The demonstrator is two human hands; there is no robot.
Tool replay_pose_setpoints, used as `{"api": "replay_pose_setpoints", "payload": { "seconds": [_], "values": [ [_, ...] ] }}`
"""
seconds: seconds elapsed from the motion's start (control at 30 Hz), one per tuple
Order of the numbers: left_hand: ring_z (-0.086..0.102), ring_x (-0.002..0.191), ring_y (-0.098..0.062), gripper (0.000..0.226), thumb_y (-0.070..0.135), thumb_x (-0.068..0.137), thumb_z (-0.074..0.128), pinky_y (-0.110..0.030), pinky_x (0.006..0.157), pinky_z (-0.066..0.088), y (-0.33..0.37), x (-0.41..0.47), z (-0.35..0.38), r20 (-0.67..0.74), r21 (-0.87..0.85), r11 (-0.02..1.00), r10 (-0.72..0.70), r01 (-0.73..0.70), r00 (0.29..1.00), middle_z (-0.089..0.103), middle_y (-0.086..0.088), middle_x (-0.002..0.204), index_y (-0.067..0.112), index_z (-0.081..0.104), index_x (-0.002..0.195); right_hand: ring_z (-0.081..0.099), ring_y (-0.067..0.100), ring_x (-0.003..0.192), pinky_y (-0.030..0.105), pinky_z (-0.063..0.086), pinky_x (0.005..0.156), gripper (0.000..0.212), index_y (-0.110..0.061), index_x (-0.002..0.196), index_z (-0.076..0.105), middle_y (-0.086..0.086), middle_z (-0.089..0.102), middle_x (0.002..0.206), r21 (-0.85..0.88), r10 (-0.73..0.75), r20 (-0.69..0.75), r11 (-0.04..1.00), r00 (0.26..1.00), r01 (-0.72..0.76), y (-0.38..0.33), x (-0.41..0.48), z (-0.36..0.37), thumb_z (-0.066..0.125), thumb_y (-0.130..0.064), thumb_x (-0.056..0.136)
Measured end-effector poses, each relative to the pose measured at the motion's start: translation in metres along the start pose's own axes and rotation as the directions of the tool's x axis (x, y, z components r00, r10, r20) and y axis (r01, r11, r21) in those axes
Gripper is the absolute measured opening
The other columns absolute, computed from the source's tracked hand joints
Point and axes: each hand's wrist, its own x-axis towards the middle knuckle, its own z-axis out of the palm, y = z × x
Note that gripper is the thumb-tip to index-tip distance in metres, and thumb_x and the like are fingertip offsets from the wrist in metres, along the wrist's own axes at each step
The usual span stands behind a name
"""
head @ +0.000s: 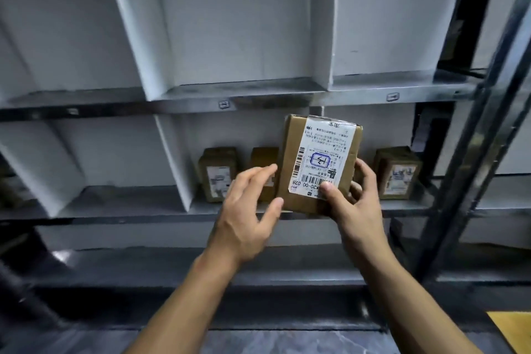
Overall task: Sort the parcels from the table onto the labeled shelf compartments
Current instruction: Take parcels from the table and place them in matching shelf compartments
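A brown cardboard parcel (317, 164) with a white shipping label stands upright in front of the middle shelf compartment. My right hand (352, 204) grips its lower right corner, thumb on the label and fingers behind the box. My left hand (250, 204) is beside the parcel's left edge with fingers relaxed, fingertips just touching or nearly touching the box. Behind the parcel, two small labeled parcels (218, 174) (263, 164) stand in the same compartment. The grey shelf unit (258, 98) fills the view.
Another labeled parcel (398, 172) stands in the compartment to the right. Small label tags (224, 104) (392, 97) sit on the shelf's front edge. A dark metal upright (471, 129) rises at the right. A yellow surface (514, 330) shows at the lower right corner.
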Motion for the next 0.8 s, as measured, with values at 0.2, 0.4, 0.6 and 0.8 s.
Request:
{"api": "replay_pose_setpoints", "payload": {
  "seconds": [0.2, 0.4, 0.6, 0.8],
  "values": [
    [0.045, 0.121, -0.017, 0.051, 0.04, 0.089, 0.051, -0.035, 0.103, 0.04, -0.059, 0.044, -0.079, -0.055, 0.348, 0.937, -0.013, 0.032, 0.998, 0.049, 0.002, 0.13, 0.025, 0.047, 0.137, 0.062, 0.013, 0.12, 0.047, 0.056, 0.096, 0.061, -0.058, 0.125, 0.042, -0.007, 0.065, 0.127, 0.044, -0.056, 0.122, 0.998, 0.991, 0.051, -0.025, 0.064, 0.09, 0.077, -0.027, 0.086],
    [0.047, 0.114, -0.024, 0.052, 0.042, 0.088, 0.051, -0.043, 0.095, 0.041, -0.102, 0.103, -0.129, -0.068, 0.611, 0.79, -0.002, 0.043, 0.998, 0.052, -0.001, 0.125, 0.023, 0.049, 0.136, 0.061, 0.01, 0.119, 0.048, 0.055, 0.097, 0.062, -0.05, 0.134, 0.036, -0.009, 0.062, 0.129, 0.012, -0.144, 0.196, 0.989, 0.97, 0.145, -0.041, 0.143, 0.163, 0.074, -0.03, 0.089],
    [0.046, 0.116, -0.023, 0.05, 0.041, 0.091, 0.051, -0.04, 0.096, 0.038, -0.137, 0.154, -0.152, -0.022, 0.75, 0.662, -0.011, 0.024, 1.0, 0.051, 0.001, 0.128, 0.025, 0.045, 0.138, 0.068, 0.003, 0.1, 0.042, 0.059, 0.091, 0.058, -0.054, 0.13, 0.037, -0.017, 0.065, 0.112, -0.051, -0.202, 0.246, 0.974, 0.948, 0.221, -0.032, 0.215, 0.235, 0.073, -0.034, 0.089],
    [0.045, 0.118, -0.021, 0.049, 0.042, 0.093, 0.048, -0.039, 0.098, 0.038, -0.168, 0.192, -0.163, -0.092, 0.77, 0.633, -0.014, 0.08, 0.996, 0.05, 0.003, 0.129, 0.025, 0.044, 0.138, 0.064, 0.013, 0.106, 0.032, 0.053, 0.09, 0.059, -0.047, 0.135, 0.039, -0.005, 0.067, 0.12, -0.158, -0.242, 0.264, 0.944, 0.934, 0.289, -0.017, 0.285, 0.294, 0.071, -0.038, 0.087]
  ]
}}
